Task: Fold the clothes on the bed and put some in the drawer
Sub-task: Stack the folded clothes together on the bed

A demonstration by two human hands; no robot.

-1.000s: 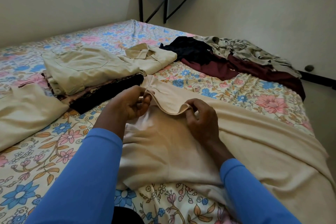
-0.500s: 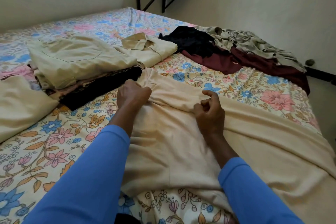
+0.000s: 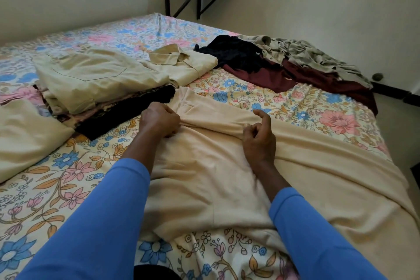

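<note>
**Cream garment held by both hands**

The cream garment (image 3: 204, 166) lies spread on the floral bed (image 3: 68, 177). The left hand (image 3: 159, 121) grips its bunched far fold, and the right hand (image 3: 259, 138) pinches it (index finger lifted). A folded stack (image 3: 97, 79) sits to the left.

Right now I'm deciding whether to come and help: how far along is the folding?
Done: a folded stack and a folded collared shirt lie on the bed's left side. In hand: the left hand and right hand hold a fold of the cream garment spread in front. Remaining: the dark and maroon pile at the far right is unfolded, and no drawer is in view.
</note>
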